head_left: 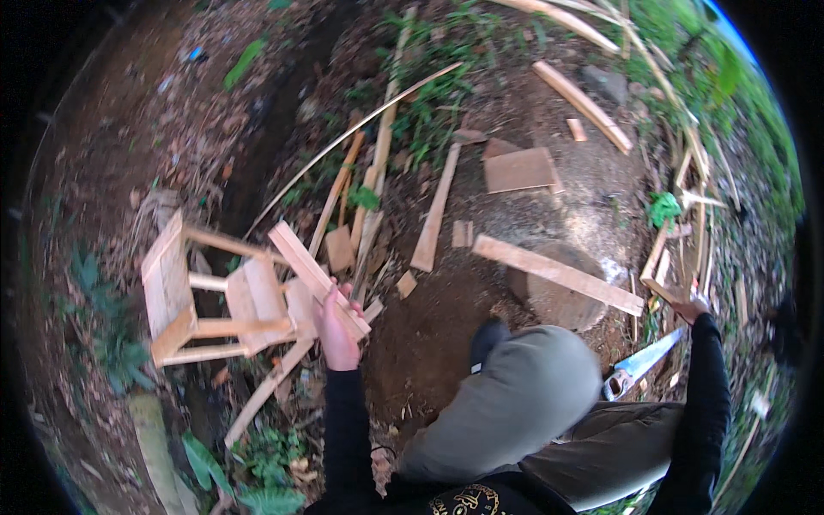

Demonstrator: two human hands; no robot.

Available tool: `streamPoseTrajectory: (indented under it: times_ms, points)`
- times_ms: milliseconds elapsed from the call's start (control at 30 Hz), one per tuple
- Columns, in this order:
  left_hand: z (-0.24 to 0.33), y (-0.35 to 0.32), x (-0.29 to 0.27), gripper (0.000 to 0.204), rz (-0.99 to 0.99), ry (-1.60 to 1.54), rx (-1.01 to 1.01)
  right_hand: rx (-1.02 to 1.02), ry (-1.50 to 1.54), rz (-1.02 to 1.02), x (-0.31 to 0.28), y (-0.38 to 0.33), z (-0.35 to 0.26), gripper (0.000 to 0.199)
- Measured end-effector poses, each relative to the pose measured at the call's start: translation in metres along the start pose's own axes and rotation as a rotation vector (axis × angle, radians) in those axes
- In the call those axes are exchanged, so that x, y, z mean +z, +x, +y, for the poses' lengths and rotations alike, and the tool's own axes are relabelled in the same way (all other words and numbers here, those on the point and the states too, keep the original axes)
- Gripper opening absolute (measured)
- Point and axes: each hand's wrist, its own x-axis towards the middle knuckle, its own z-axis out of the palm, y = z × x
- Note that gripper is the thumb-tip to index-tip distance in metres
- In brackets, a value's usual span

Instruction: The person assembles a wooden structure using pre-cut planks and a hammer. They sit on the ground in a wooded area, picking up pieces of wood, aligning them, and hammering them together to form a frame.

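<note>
My left hand [337, 336] is closed around the lower end of a short, thick wooden board [300, 256], which slants up and to the left. Just behind and left of it, a small wooden chair-like frame [255, 287] lies tipped on the ground. My right hand [692, 309] is stretched far to the right, at the end of a narrow wooden strip [659, 288] beside other pieces. Its fingers are small and blurred, so their grip is unclear. Below that hand lies a handsaw [642, 364], its handle toward my leg.
A long plank [558, 275] rests across a round stump [562, 305] in front of my knee. Beyond it lie a flat brown board [520, 170], a thick batten [584, 105] and a tapered slat [436, 210]. Long strips [386, 129] and leafy plants [268, 455] surround the dirt.
</note>
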Motion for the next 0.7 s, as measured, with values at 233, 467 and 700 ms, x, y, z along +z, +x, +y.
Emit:
streamPoseTrajectory:
  times_ms: [233,467,700]
  points:
    - [-0.05,-0.044,-0.129,0.034,0.295,0.101,-0.076,0.014,-0.022,-0.007,-0.002,0.024,-0.014,0.087]
    - [-0.161,-0.023,-0.181,0.032,0.127,1.131,0.185,-0.171,0.078,-0.078,-0.042,0.039,0.038,0.078]
    - [-0.226,0.112,-0.213,0.04,0.022,1.76,0.129,0.044,0.123,-0.262,0.003,0.021,0.046,0.064]
